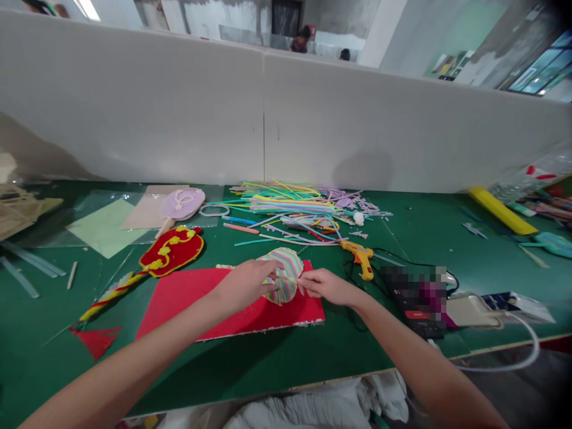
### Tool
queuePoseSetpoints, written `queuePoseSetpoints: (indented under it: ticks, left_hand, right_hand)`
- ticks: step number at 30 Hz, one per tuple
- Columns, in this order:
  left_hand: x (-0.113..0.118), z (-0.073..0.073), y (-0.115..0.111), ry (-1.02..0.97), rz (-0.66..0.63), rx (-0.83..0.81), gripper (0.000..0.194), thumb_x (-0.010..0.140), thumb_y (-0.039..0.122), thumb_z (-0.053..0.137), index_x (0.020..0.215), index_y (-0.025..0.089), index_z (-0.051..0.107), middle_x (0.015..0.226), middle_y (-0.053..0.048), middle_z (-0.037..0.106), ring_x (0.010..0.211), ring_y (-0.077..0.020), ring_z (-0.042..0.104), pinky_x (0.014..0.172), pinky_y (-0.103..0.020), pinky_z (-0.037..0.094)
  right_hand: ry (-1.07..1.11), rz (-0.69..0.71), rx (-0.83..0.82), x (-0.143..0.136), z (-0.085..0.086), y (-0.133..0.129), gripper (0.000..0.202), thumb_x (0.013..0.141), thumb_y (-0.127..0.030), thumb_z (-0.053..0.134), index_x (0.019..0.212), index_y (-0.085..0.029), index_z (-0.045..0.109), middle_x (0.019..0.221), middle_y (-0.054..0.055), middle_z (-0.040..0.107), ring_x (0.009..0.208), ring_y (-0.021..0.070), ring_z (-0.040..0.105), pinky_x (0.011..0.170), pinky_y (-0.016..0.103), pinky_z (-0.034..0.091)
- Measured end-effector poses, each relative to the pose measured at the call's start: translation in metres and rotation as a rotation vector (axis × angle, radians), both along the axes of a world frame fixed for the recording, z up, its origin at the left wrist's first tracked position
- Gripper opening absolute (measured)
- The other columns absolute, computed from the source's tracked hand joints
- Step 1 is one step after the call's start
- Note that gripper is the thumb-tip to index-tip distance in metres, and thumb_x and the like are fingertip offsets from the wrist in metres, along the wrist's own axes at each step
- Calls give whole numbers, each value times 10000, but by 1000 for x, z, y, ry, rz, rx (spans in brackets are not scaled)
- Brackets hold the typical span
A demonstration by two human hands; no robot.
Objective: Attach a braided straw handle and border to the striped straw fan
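Note:
A round piece striped in pastel colours (282, 293) is between my hands, over a red board (179, 298). My left hand (250, 283) grips it from the left, with fingers curled over its face. At its right edge, my right hand (328, 287) is closed in a pinch; a thin pale strip seems to cross the face between the fingertips, too small to make out clearly. Left of the board lies a red fan-shaped piece (172, 253) with yellow trim, a twisted yellow-and-red handle and a red tassel (98, 341).
Pastel pipe cleaners (290, 204) lie in a pile behind the board. An orange glue gun (360, 259) and its black cord are to the right, near a phone (469, 311) with a white cable. A lilac fan (183, 204) lies back left. A white partition (179, 107) bounds the table.

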State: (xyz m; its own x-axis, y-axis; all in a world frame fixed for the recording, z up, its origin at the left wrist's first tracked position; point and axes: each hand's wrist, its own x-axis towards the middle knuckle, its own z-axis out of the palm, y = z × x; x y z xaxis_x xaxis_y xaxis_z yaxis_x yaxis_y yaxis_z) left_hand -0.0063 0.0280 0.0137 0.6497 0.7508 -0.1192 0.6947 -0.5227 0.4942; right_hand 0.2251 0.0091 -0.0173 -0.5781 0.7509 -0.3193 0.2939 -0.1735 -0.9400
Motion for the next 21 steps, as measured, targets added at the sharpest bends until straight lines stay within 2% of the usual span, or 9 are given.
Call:
queuePoseSetpoints:
  ticks: [3, 6, 10, 14, 21]
  left_hand:
    - [6, -1, -5, 56, -76, 187, 226, 856, 162, 524, 1077, 203, 545, 1041, -62, 651, 966, -207, 611, 795, -290, 441]
    - [9, -7, -8, 64, -155, 291, 167, 893, 175, 478, 1043, 189, 550, 929, -46, 657, 877, -190, 617, 723, -271, 433]
    - [8, -13, -9, 50, -297, 438, 159, 920, 156, 412, 972, 175, 560, 846, -37, 631, 772, -160, 593, 666, -261, 410]
    - [7, -11, -9, 78, -397, 550, 172, 931, 162, 394, 963, 170, 563, 832, -46, 621, 722, -152, 575, 653, -273, 406]
    - [6, -14, -8, 99, -448, 700, 168, 921, 139, 410, 1010, 155, 551, 776, -41, 631, 674, -175, 567, 608, -302, 386]
  right_hand:
    - [70, 15, -104, 0, -3, 2, 440, 827, -562, 519, 711, -137, 522, 464, -92, 329, 453, 56, 253, 475, 226, 180]
    - [133, 53, -231, 0, -8, 3, 406, 826, -537, 537, 735, -142, 516, 436, -110, 294, 410, 45, 194, 427, 220, 133]
    - [208, 107, -370, 2, -11, 3, 371, 816, -513, 561, 757, -149, 520, 405, -124, 263, 384, 41, 156, 383, 199, 131]
    - [255, 146, -434, 4, -8, 4, 363, 829, -492, 559, 773, -134, 546, 394, -122, 277, 371, 37, 163, 368, 186, 144]
    - [284, 202, -496, 11, -9, 5, 324, 850, -436, 568, 814, -114, 566, 438, -115, 307, 386, 26, 185, 384, 175, 147]
